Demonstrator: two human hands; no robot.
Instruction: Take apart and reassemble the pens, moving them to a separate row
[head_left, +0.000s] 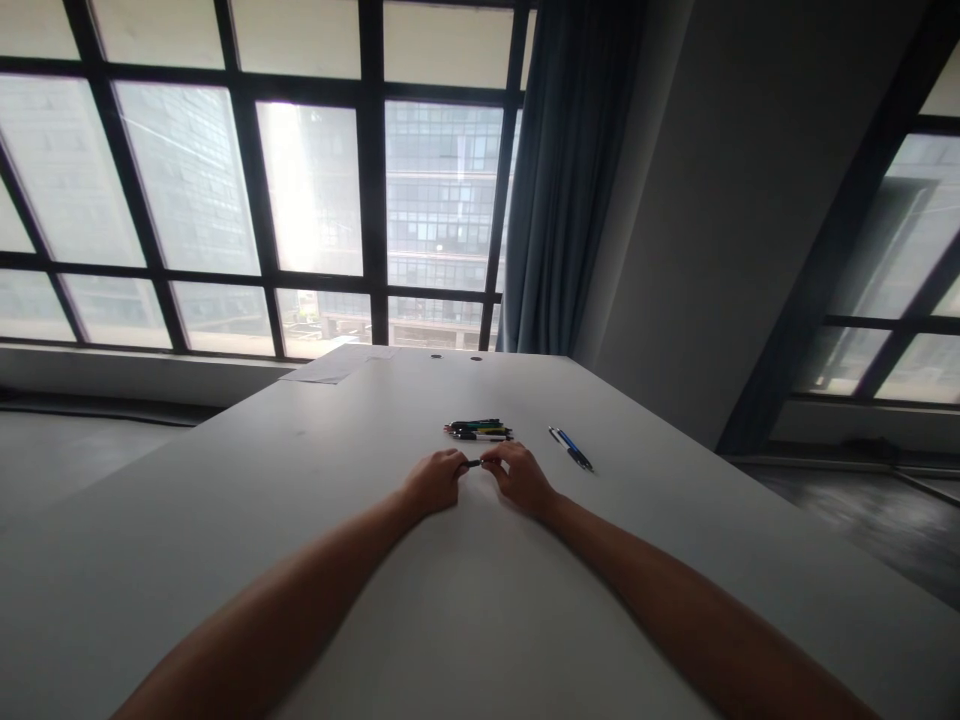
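Note:
Over the middle of the white table [480, 600], a dark pen [473, 463] lies crosswise between my two hands. My left hand [436, 481] is closed round its left end. The fingers of my right hand [517, 476] pinch its right end. Most of the pen is hidden by my fingers, so its full shape does not show. Just beyond my hands lies a small pile of pens [478, 430], dark with some green, yellow and white parts. Right of my right hand, a blue pen [573, 443] and a pen with a white part [564, 443] lie side by side.
Sheets of paper [330, 368] lie at the table's far left edge. Two dark round spots [456, 358] mark the far end. Behind the table are large windows [442, 200], a blue-grey curtain [562, 190] and a grey pillar [712, 230] at the right.

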